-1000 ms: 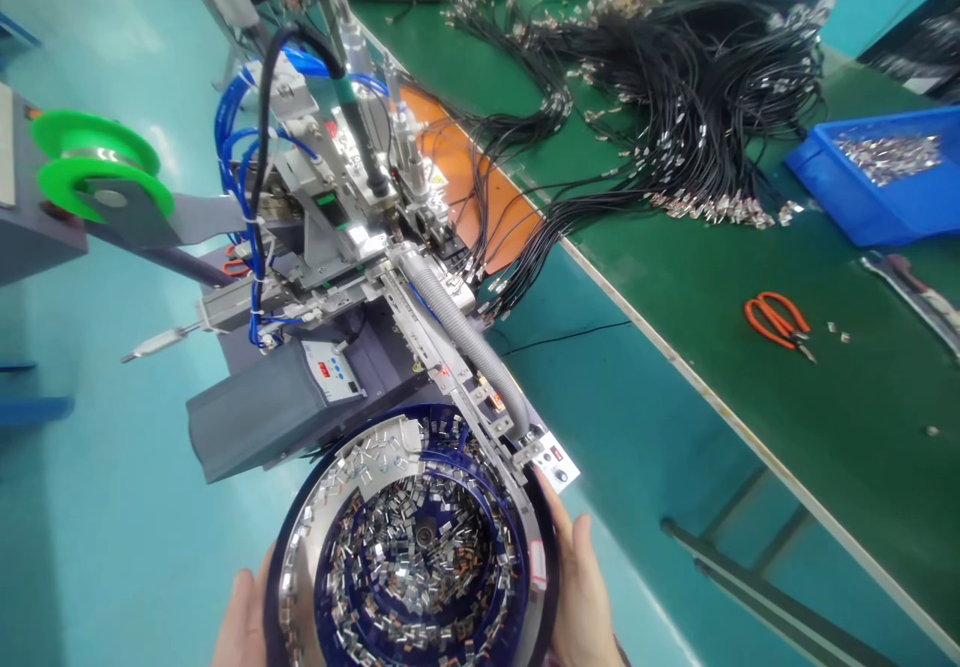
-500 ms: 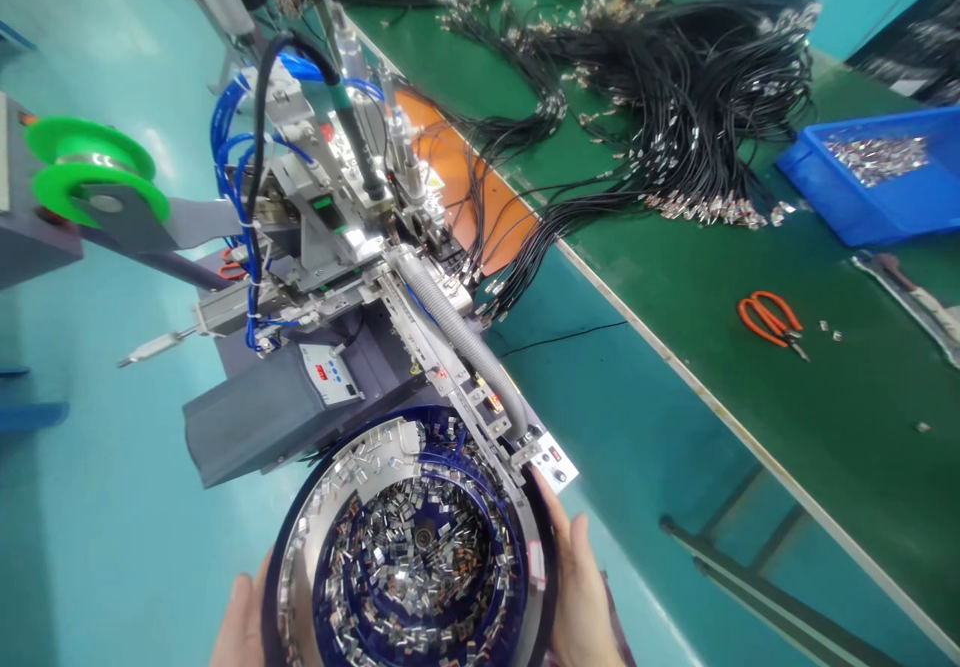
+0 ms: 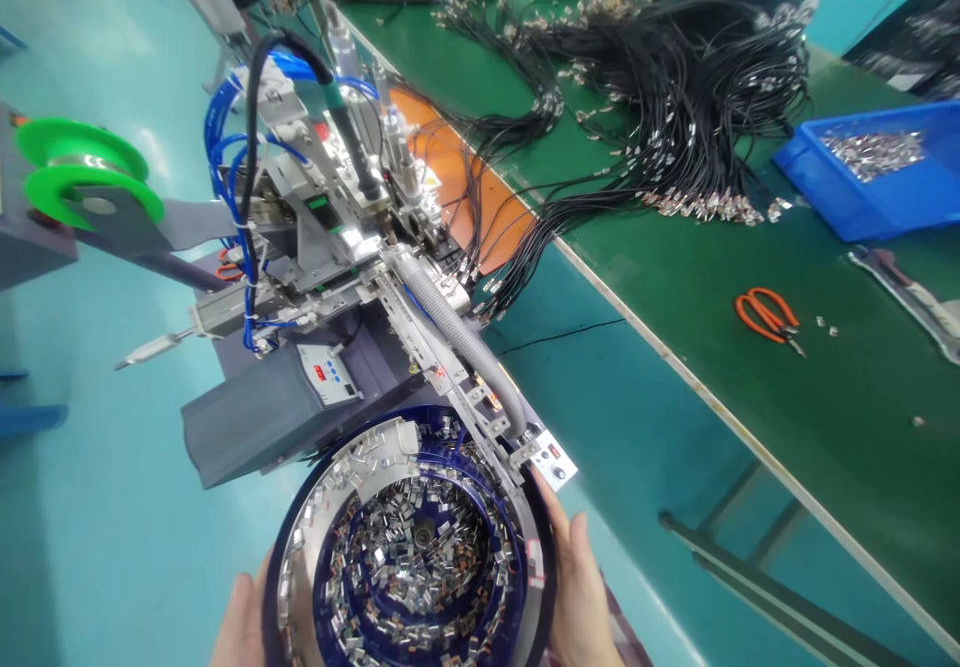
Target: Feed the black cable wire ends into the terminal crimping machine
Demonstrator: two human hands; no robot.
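Observation:
A round, dark-blue vibratory feeder bowl [image 3: 301, 587] sits at the bottom of the view, holding many small shiny metal connector shells [image 3: 401, 557] in its middle and along its spiral track. My left hand [image 3: 241, 619] grips the bowl's outer left side, its fingers partly hidden by the wall. On the opposite side, my right hand [image 3: 583, 592] is pressed round the outer wall, thumb up, just below a small white control panel [image 3: 553, 461]. From the bowl a metal feed rail [image 3: 450, 392] leads up to the machine [image 3: 330, 212].
A grey control box [image 3: 262, 417] stands left of the rail, and a green wire spool [image 3: 90, 172] farther left. The green table [image 3: 675, 297] carries black cables [image 3: 675, 97], orange-handled cutters [image 3: 769, 317] and a blue bin [image 3: 847, 202] of metal parts.
Both hands stay on the sides of the feeder bowl. The surroundings shift very slightly left in view; otherwise little differs.

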